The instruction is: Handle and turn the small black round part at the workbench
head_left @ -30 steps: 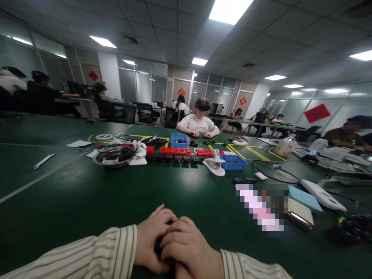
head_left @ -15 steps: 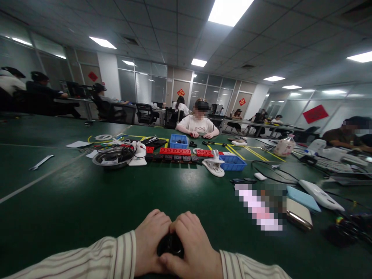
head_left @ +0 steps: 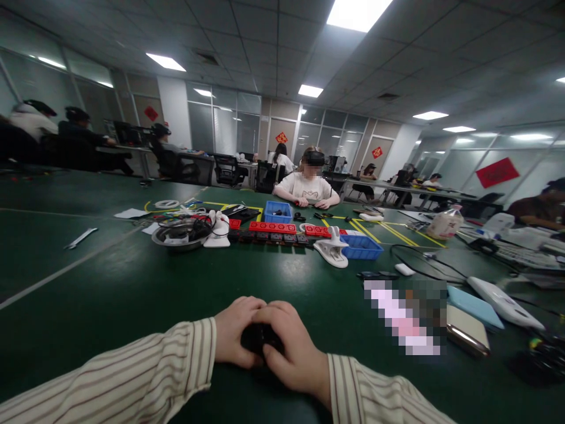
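My left hand (head_left: 233, 337) and my right hand (head_left: 292, 348) are clasped together low in the head view, on the green table (head_left: 110, 294). Both curl round a small black round object (head_left: 258, 338) that shows only partly between the fingers. I cannot make out what the object is. Striped shirt sleeves cover both of my forearms.
Farther back lie a metal bowl (head_left: 179, 234) with cables, a row of red blocks (head_left: 272, 227), two blue bins (head_left: 362, 247) and a white clamp-like tool (head_left: 330, 252). Phones and a white device (head_left: 505, 301) lie at right. A person (head_left: 308, 185) sits opposite; others sit at desks around.
My clasped hands have shifted slightly forward and up in the picture as my head moved. The black object showed more between my fingers half a second ago and is now more covered.
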A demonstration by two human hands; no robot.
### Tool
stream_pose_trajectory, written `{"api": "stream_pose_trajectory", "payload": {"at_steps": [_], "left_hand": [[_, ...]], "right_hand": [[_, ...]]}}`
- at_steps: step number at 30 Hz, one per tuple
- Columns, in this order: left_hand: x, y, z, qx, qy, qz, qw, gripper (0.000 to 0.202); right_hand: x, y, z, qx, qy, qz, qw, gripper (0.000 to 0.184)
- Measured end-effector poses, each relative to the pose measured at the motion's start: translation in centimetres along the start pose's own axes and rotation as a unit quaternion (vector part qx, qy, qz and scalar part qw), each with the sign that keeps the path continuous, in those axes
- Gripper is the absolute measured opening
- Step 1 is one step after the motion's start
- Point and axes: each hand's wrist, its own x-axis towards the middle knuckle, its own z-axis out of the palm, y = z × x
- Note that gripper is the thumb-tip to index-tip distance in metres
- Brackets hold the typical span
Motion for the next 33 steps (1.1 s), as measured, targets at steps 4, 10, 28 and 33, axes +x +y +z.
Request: {"api": "stream_pose_trajectory", "payload": {"at_steps": [4, 10, 28, 33], "left_hand": [[-0.3, 1.1, -0.4, 0.012, 0.023, -0.075, 0.997, 0.079], [0.4, 1.0, 0.4, 0.089, 0.039, -0.116, 0.989, 0.042], [3.8, -5.3, -0.1, 0.073, 0.080, -0.091, 0.990, 0.060], [3.8, -4.6, -0.2, 0.093, 0.112, -0.108, 0.983, 0.065]], "right_hand": [[-0.2, 0.6, 0.8, -0.073, 0.049, 0.126, 0.988, 0.035], [1.1, 1.9, 1.9, -0.198, 0.029, 0.175, 0.964, 0.033], [3.9, 6.3, 2.0, -0.155, 0.086, 0.124, 0.976, 0.034], [4.1, 6.7, 2.4, -0.174, 0.123, 0.159, 0.964, 0.029]]}}
